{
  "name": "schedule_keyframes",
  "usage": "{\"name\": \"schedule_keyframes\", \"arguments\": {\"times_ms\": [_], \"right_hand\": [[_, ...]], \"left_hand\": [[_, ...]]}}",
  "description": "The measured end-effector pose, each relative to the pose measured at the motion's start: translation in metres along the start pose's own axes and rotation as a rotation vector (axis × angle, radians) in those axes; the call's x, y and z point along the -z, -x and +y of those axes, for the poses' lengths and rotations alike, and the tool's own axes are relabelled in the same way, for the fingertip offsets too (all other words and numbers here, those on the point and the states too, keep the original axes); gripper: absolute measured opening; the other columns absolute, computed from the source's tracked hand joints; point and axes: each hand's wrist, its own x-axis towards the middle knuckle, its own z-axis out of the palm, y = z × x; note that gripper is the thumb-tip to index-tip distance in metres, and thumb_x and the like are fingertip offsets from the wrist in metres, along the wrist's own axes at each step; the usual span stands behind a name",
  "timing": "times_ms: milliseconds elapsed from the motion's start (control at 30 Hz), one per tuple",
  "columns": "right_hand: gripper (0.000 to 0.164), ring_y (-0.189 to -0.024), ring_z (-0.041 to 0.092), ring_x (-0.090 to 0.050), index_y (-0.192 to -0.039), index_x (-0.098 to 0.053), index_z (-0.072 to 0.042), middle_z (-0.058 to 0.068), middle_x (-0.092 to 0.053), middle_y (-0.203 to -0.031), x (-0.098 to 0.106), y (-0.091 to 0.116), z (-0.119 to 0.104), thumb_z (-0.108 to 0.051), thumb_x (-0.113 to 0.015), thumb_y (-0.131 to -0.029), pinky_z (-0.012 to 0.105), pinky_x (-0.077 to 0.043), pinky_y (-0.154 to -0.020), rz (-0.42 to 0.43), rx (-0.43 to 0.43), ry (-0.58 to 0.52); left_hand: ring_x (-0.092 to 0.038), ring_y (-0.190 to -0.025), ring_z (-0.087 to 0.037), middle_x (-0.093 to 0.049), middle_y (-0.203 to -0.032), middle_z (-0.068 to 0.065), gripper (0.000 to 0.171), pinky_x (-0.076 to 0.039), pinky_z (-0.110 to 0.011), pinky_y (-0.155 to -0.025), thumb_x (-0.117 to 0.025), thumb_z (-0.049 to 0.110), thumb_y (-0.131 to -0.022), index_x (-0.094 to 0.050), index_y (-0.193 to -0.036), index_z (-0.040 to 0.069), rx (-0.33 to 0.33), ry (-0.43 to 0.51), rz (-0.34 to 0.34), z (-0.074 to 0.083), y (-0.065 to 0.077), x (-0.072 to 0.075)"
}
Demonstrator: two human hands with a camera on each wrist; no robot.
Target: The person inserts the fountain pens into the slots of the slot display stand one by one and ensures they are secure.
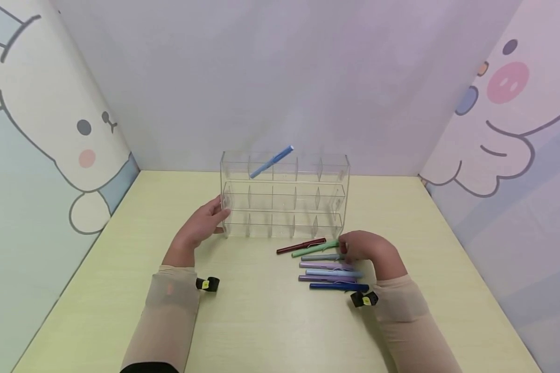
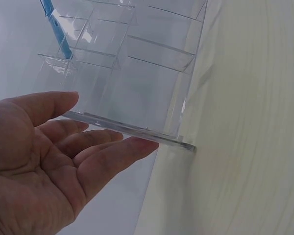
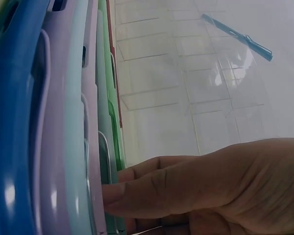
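Note:
My left hand (image 1: 204, 221) holds the left side edge of a clear tiered rack (image 1: 283, 203), thumb on one face and fingers behind, as the left wrist view (image 2: 44, 156) shows. The rack stands upright, and a light blue pen (image 1: 271, 162) lies slanted across its top tier. At the right ends of a row of pens, my right hand (image 1: 366, 246) has its fingers curled and pinches the end of a green pen (image 1: 315, 249). Its thumb overlaps a grey-green pen (image 1: 321, 257) in the right wrist view (image 3: 201, 186). A dark red pen (image 1: 301, 246) lies just beyond the green one.
Nearer me lie a pale purple pen (image 1: 324, 264), a light blue pen with a clip (image 1: 331, 273), a purple pen (image 1: 325, 278) and a dark blue pen (image 1: 338, 286), side by side on the pale wooden table (image 1: 261, 331). Walls with cartoon animals stand at both sides.

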Motion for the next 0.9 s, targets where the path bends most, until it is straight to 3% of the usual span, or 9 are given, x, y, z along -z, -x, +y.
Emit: {"name": "schedule_keyframes", "arguments": {"times_ms": [200, 400, 667, 900], "right_hand": [[0.010, -0.075, 0.017, -0.052, -0.091, -0.064, -0.014, -0.001, -0.062, -0.088, 0.007, 0.008, 0.005, -0.006, -0.066, -0.084, 0.031, -0.044, -0.063, 0.037, 0.012, -0.028], [0.009, -0.073, 0.018, -0.053, -0.094, -0.065, -0.016, 0.001, -0.062, -0.086, 0.017, 0.014, 0.009, -0.010, -0.063, -0.088, 0.031, -0.044, -0.062, 0.085, -0.005, -0.116], [0.007, -0.080, 0.014, -0.055, -0.098, -0.069, -0.018, -0.004, -0.066, -0.091, 0.029, 0.025, 0.009, -0.015, -0.065, -0.092, 0.030, -0.047, -0.069, 0.247, 0.109, -0.145], [0.006, -0.080, 0.013, -0.058, -0.100, -0.067, -0.019, -0.005, -0.067, -0.087, 0.033, 0.029, 0.007, -0.021, -0.065, -0.095, 0.031, -0.049, -0.070, 0.301, 0.165, -0.218]], "left_hand": [[-0.036, -0.142, -0.031, -0.029, -0.160, -0.010, 0.064, -0.051, -0.049, -0.101, -0.047, 0.033, -0.105, -0.011, -0.158, 0.032, 0.008, 0.002, 0.000, -0.001, 0.001, -0.001], [-0.037, -0.141, -0.033, -0.029, -0.160, -0.011, 0.063, -0.050, -0.051, -0.101, -0.046, 0.031, -0.105, -0.012, -0.158, 0.032, 0.000, 0.010, 0.001, 0.001, 0.000, -0.001], [-0.035, -0.143, -0.032, -0.028, -0.161, -0.009, 0.064, -0.050, -0.051, -0.101, -0.046, 0.030, -0.105, -0.011, -0.159, 0.031, 0.008, 0.002, 0.003, 0.001, 0.001, -0.001], [-0.034, -0.144, -0.033, -0.027, -0.161, -0.010, 0.065, -0.050, -0.051, -0.101, -0.046, 0.030, -0.105, -0.009, -0.159, 0.027, 0.008, 0.005, 0.001, 0.004, 0.002, -0.001]]}}
